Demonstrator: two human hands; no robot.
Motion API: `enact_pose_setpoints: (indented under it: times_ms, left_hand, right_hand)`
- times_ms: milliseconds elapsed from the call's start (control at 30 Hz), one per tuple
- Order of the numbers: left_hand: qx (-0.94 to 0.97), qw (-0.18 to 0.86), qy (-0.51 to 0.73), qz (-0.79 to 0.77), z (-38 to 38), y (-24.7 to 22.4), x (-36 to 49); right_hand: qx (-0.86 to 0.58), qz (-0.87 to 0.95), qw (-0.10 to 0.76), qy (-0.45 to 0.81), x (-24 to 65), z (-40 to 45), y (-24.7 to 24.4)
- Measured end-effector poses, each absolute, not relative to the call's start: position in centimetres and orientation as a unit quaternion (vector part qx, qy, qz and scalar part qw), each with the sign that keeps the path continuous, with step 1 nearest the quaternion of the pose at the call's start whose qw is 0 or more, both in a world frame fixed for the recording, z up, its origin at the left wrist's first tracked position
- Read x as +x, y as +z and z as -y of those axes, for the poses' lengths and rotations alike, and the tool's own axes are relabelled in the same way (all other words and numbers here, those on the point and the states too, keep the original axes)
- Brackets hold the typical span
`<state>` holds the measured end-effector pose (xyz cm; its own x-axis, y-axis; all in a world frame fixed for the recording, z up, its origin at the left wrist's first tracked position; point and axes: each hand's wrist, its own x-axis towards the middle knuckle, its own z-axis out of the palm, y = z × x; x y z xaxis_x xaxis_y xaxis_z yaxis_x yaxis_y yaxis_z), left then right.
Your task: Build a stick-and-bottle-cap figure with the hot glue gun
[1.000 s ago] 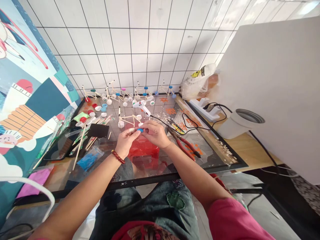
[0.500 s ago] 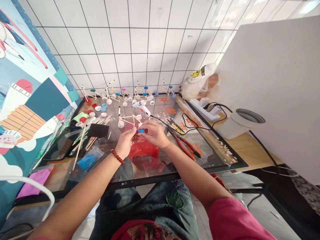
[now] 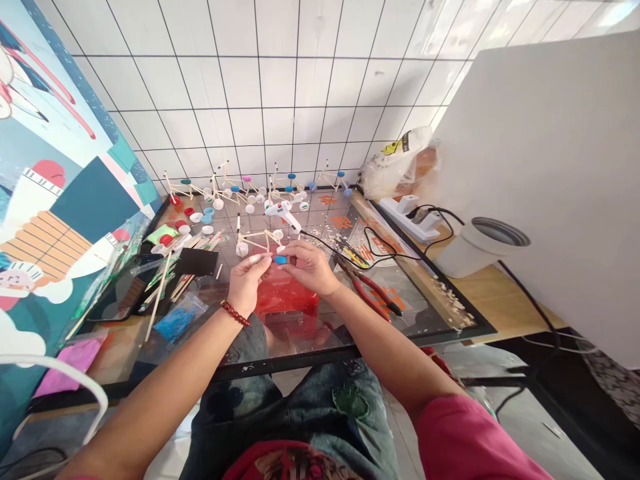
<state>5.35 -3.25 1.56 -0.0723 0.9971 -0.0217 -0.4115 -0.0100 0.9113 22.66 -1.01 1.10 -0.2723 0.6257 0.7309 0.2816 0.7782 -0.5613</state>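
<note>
A small blue oval lump [image 3: 281,260], which looks like modelling clay, sits between my two hands above the glass tabletop. My right hand [image 3: 311,268] is closed, pinching it between thumb and fingers from the right. On the other side my left hand [image 3: 249,279] is also closed, its thumb and fingertip at the lump's left edge. Just beyond my fingers stands a little bicycle model [image 3: 257,235] made of thin sticks and white bottle caps. Behind it lies a white glue gun [image 3: 283,215], its black cable running right.
Several stick bicycles with coloured seats, one seat pink [image 3: 247,178], line the wall. Left are loose caps [image 3: 189,211], a black square [image 3: 199,261], sticks and a blue packet [image 3: 177,321]. Red-handled pliers [image 3: 370,293], a power strip [image 3: 410,220] and a white pot [image 3: 480,247] stand right.
The blue lump has turned so its oval top shows more. My left fingers have shifted slightly up and straightened against its edge. My right hand has barely moved.
</note>
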Motion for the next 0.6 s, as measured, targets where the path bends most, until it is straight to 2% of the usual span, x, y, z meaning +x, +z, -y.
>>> enact_pose_setpoints:
  times_ms: [300,600]
  left_hand:
    - [0.533,0.408,0.639,-0.375,2.5,0.2,5.0]
    - [0.562,0.364,0.635,-0.385,2.3,-0.3,4.6]
  right_hand:
    - [-0.282,0.756,0.55,0.217,22.7,0.6,0.8]
    - [-0.274,0.739,0.553,0.271,22.5,0.7,1.1]
